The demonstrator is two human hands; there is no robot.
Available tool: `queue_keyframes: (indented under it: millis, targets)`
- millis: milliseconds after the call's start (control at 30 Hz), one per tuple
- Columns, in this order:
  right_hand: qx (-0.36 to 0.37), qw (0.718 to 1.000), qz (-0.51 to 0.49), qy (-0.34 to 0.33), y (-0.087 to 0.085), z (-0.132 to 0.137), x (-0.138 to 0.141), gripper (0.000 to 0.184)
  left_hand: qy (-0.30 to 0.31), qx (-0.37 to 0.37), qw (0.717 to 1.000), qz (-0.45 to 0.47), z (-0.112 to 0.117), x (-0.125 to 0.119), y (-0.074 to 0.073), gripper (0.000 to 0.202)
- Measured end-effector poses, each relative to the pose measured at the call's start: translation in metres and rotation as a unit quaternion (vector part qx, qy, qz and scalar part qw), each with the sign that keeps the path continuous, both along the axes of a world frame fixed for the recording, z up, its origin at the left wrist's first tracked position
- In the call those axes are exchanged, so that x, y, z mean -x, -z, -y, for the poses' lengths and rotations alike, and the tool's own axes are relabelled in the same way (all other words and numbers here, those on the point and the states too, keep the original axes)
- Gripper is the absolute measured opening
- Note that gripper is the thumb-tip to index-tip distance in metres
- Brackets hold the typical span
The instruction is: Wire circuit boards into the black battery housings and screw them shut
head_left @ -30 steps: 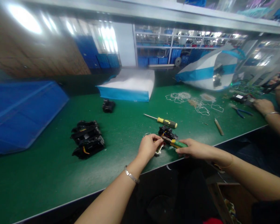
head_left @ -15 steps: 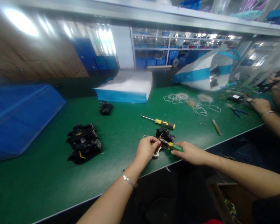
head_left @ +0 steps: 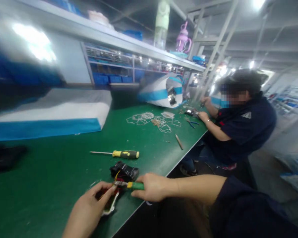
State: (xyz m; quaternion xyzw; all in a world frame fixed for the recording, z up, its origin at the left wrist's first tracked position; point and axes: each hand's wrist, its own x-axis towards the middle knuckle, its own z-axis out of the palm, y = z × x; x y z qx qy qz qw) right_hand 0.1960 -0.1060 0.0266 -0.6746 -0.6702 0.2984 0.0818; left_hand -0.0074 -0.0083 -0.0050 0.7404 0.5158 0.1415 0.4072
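My right hand (head_left: 155,187) is closed around the green-and-yellow handles of a pair of pliers (head_left: 136,185). The metal jaws point left and meet the fingertips of my left hand (head_left: 89,205). That hand is closed on a white-rimmed device half (head_left: 111,206) with what looks like a circuit board inside. Yellow and red wires run between it and a black plastic housing (head_left: 125,171) just behind the pliers. What exactly the jaws grip is too small to make out. A yellow-and-black screwdriver (head_left: 126,154) lies beyond the housing, its shaft pointing left.
White looped gaskets (head_left: 141,118), blue-handled pliers (head_left: 192,123) and a pointed tool (head_left: 179,142) lie on the green table (head_left: 64,165). Behind are a white-and-blue bag (head_left: 154,94) and a flat white-and-blue sack (head_left: 64,127). A co-worker (head_left: 248,122) handles a device at right.
My view has swung to the right, bringing the co-worker into sight and the left-hand parts mostly out. Both hands keep their holds, with the pliers still at my left fingertips.
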Motion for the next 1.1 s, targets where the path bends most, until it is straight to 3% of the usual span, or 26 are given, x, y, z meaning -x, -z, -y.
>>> queue_keyframes:
  millis: [133,300,533,633,700,767,933,1000,1100]
  targets:
    - [0.026,1.000,0.014,0.007,-0.005,-0.002,0.000,0.053,0.017,0.012,1.000,-0.019,-0.009,0.002,0.007,0.056]
    - [0.012,1.000,-0.020,0.006,0.001,0.000,-0.005,0.054,0.035,0.004,0.999,0.029,-0.002,-0.002,0.002,0.052]
    - [-0.102,0.982,-0.158,0.016,0.009,0.023,-0.021,0.044,0.010,0.002,0.994,0.105,0.009,0.000,0.000,0.040]
    - [-0.165,0.966,-0.184,0.073,0.010,0.026,-0.041,0.045,-0.004,-0.006,0.992,0.124,0.013,0.000,0.000,0.034]
    - [-0.195,0.959,-0.146,0.145,0.017,0.021,-0.059,0.050,-0.010,-0.005,0.990,0.138,0.016,-0.001,0.000,0.032]
    - [-0.238,0.950,-0.042,0.198,0.030,0.012,-0.079,0.055,-0.013,-0.003,0.989,0.147,0.017,-0.002,-0.001,0.030]
    - [-0.258,0.920,0.187,0.230,0.061,-0.005,-0.110,0.060,-0.005,-0.007,0.989,0.149,0.019,-0.003,0.000,0.024]
    - [-0.281,0.913,0.200,0.216,0.060,-0.006,-0.108,0.056,0.000,-0.009,0.989,0.149,0.020,-0.003,0.002,0.023]
    - [-0.332,0.920,0.130,0.164,0.042,-0.005,-0.083,0.049,-0.002,-0.016,0.989,0.145,0.019,-0.002,0.004,0.023]
